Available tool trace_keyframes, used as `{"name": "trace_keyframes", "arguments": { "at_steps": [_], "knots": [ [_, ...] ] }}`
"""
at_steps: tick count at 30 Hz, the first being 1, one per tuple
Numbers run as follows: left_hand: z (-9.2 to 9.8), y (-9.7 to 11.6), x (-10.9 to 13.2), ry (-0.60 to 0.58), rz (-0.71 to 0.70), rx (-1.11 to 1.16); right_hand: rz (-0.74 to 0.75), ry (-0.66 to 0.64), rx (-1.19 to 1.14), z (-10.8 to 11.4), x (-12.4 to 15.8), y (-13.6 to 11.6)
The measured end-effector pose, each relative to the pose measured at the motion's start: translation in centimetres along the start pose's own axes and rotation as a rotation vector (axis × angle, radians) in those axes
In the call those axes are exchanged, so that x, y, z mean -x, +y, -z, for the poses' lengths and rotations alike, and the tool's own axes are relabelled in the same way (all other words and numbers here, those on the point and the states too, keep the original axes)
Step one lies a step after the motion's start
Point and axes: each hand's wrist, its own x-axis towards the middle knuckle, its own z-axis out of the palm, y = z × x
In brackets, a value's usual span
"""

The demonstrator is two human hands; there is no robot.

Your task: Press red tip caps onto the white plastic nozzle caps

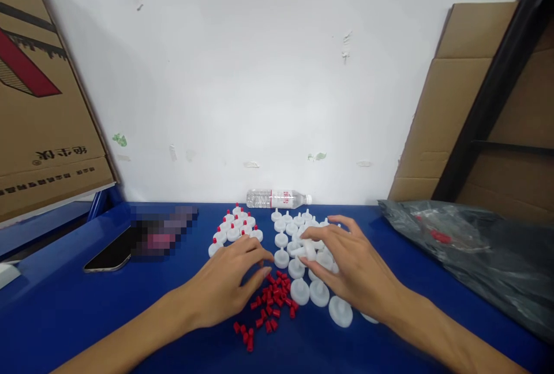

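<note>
My right hand pinches a white nozzle cap between thumb and fingers. The cap is tilted, with its spout toward the left, above a group of similar round white caps. Beside the pile of small red tips, my left hand hovers with thumb and forefinger slightly apart. Nothing shows between those two; its other fingers are partly hidden. Beyond my left hand stand several white caps with red tips on their spouts, some partly covered by the hand.
A clear plastic bottle lies along the white wall on the blue table. At left are a phone and a cardboard box. A dark plastic bag covers the right side, beside standing cardboard.
</note>
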Motion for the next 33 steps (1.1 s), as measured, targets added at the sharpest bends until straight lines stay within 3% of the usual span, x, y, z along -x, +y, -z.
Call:
{"name": "trace_keyframes", "arguments": {
  "at_steps": [9, 14, 17, 21, 25, 33],
  "knots": [
    [-0.5, 2.0, 0.5, 0.210, -0.198, 0.255, 0.100, -0.001, -0.147, -0.8, 0.2, -3.0],
    [-0.3, 0.4, 0.0, 0.349, -0.262, 0.102, 0.018, 0.012, -0.121, -0.5, 0.2, -3.0],
    [0.1, -1.6, -0.3, 0.282, -0.245, -0.155, -0.037, -0.011, -0.109, -0.3, 0.3, -2.4],
    [0.3, -3.1, -0.4, 0.107, -0.101, -0.282, -0.029, -0.067, -0.114, -0.4, 0.4, -2.2],
    [0.8, -3.5, -0.6, 0.125, 0.096, -0.465, -0.017, -0.087, -0.115, -0.4, 0.4, -2.3],
    [0.6, -4.1, -0.7, -0.020, 0.178, -0.516, -0.010, -0.081, -0.114, -0.2, 0.3, -2.4]
  ]
}}
